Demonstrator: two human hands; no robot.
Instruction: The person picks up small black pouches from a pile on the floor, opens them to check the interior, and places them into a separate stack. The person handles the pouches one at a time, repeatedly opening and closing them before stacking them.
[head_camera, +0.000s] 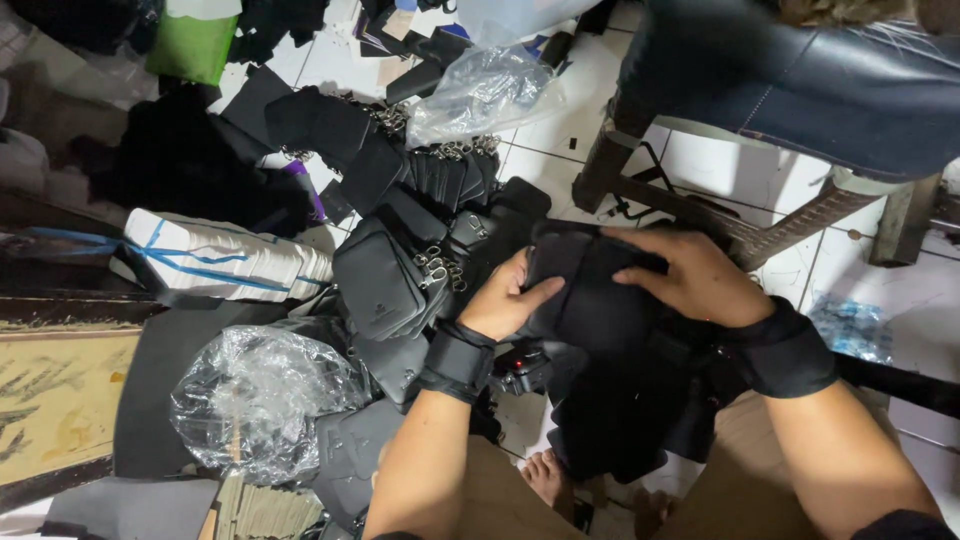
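- A person seated over a tiled floor (560, 95) grips a black pouch (590, 290) at the centre of the frame, both wrists wrapped in black straps.
- The left hand (505, 300) clasps the pouch's left edge, thumb lying across the front and fingers curled shut behind it.
- The right hand (695, 275) lies over the top right of the same pouch, fingers (645, 243) bent down onto the fabric and closed on it; the fingertips beyond the edge are hidden.
- The pouch is held up off the floor, above the person's knees and a heap of dark fabric (640, 410) lower centre.
- Just left of the hands a row of finished black pouches (385, 280) with metal clips leans together; more of them (450, 170) stand toward upper centre.
- A crumpled clear plastic bag (255, 395) lies lower left, another clear bag (480, 90) at upper centre, and a white bundle tied with blue tape (225, 260) at left.
- A chair with a dark blue seat (800, 80) fills the upper right.
- By the look of it the pouch is being pressed or shaped between both hands, mid-handling; any following move would call for a firm two-handed hold while the fabric is turned or folded, with room beside the leaning row.
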